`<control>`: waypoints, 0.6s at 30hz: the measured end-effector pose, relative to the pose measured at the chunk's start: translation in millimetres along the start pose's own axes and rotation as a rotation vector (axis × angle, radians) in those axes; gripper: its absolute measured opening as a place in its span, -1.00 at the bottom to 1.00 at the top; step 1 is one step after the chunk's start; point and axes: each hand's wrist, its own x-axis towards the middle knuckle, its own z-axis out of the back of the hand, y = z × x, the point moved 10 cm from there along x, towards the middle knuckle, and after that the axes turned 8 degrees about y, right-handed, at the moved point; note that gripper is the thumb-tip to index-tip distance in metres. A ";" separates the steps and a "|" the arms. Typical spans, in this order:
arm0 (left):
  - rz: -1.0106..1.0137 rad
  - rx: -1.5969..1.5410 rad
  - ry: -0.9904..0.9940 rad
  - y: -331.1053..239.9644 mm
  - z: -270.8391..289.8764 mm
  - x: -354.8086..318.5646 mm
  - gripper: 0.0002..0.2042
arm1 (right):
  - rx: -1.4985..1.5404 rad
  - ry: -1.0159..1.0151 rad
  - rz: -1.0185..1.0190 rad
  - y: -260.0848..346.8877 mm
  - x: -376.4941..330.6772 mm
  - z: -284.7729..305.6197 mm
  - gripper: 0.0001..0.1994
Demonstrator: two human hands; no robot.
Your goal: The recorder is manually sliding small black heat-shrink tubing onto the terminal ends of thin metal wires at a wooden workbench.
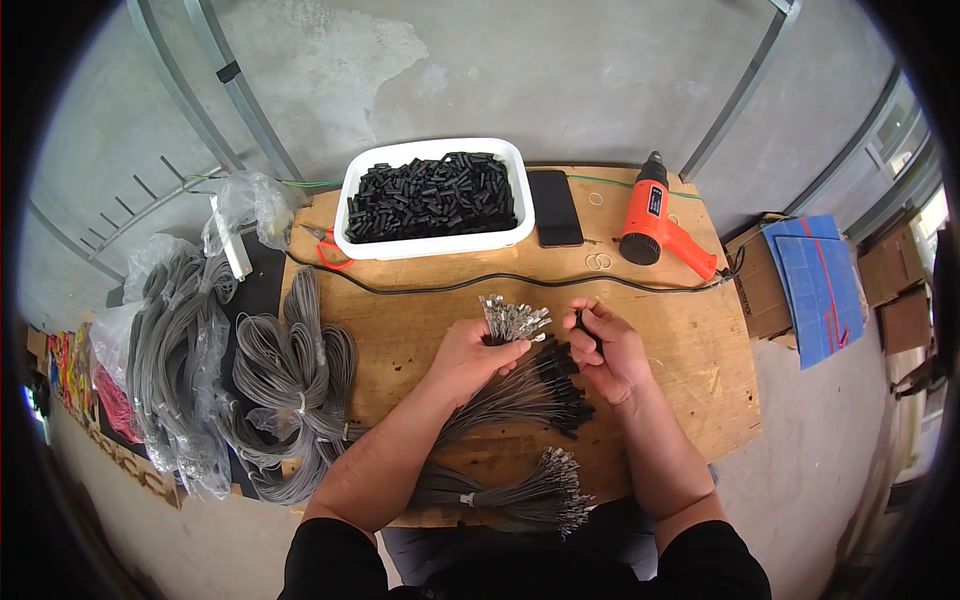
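My left hand (465,362) is closed round a bundle of grey wires, whose metal terminals (512,318) stick up above the thumb. Just right of them, my right hand (616,362) pinches small black tubing (588,330); how many pieces it holds is hidden by the fingers. Between and below the hands fan out grey wires with black sleeves (565,390) on their ends. Nearer to me lies another tied wire bundle (500,496), its bare metal terminals pointing right. At the back, a white tub (436,248) is heaped with short black tubes (430,195).
An orange heat gun (650,215) and a dark phone (556,208) lie right of the tub, rubber bands (598,262) near them. Red-handled scissors (333,250) sit at its left. A black cord (430,290) crosses the wooden table. Coiled grey cables (295,375) fill the left side.
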 end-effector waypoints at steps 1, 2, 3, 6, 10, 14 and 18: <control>-0.001 -0.013 -0.002 -0.3 -0.2 -0.1 -0.90 | 0.001 0.024 -0.010 -1.0 -0.3 -4.2 -0.85; -0.002 -0.026 -0.003 -0.9 -0.4 -0.4 -0.90 | 0.000 0.025 -0.011 -1.2 -1.4 -6.9 -0.85; -0.003 -0.027 -0.004 -0.7 0.5 -0.5 -0.90 | -0.048 -0.006 -0.035 -3.8 -3.0 -6.5 -0.86; -0.010 -0.042 0.004 0.7 1.8 -0.3 -0.89 | -0.159 -0.016 -0.083 -10.2 -5.2 -6.5 -0.87; -0.010 -0.075 -0.002 -0.6 2.2 -1.1 -0.89 | -0.316 -0.002 -0.072 -12.3 -5.4 -9.0 -0.88; -0.021 -0.102 -0.007 -3.5 1.8 -2.8 -0.88 | -0.365 -0.029 -0.040 -12.6 -5.2 -9.0 -0.87; -0.032 -0.116 0.001 -2.8 2.7 -2.5 -0.88 | -0.402 -0.070 0.010 -9.0 -5.8 -7.8 -0.86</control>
